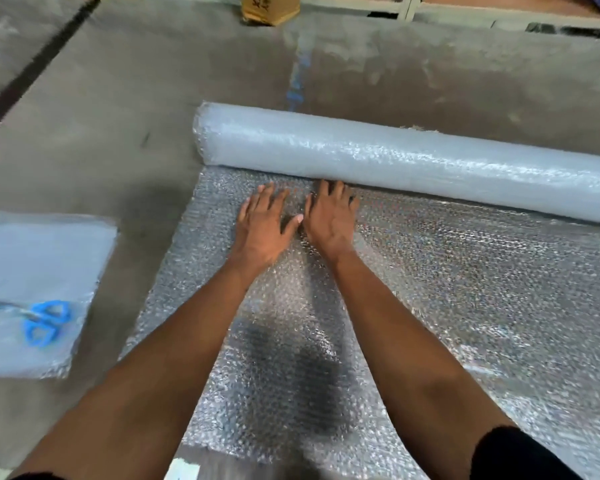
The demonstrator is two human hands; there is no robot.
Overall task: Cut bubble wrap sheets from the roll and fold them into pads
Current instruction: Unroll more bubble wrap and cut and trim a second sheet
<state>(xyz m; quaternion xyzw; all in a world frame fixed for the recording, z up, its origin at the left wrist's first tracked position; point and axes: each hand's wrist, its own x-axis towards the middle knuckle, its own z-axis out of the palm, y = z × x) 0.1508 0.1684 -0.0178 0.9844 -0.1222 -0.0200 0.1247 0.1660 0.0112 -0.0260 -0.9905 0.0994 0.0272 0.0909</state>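
Two folded pads of clear bubble wrap (39, 289) lie stacked on the grey concrete floor (101, 133) at the far left, their left edge cut off by the frame. A pair of blue-handled scissors (39, 320) rests on top of the stack, blades pointing left. A strip of bare floor separates the stack's right edge from the left edge of the unrolled sheet of clear bubble wrap (465, 289), which spreads flat from the roll toward the person and runs out of the frame on the right.

The left hand (262, 226) lies palm down on the sheet, fingers straight and spread, holding nothing. Just beside it, thumbs nearly touching, the right hand (331, 220) also presses flat with straight fingers, its fingertips (326, 187) at the base of the long white roll of bubble wrap (413, 164). The roll lies across the floor, its left end free and its right end beyond the frame.

Beyond the roll, open floor stretches to a brown cardboard box (269, 8) and a pale shelf frame (406, 8) along the top edge.
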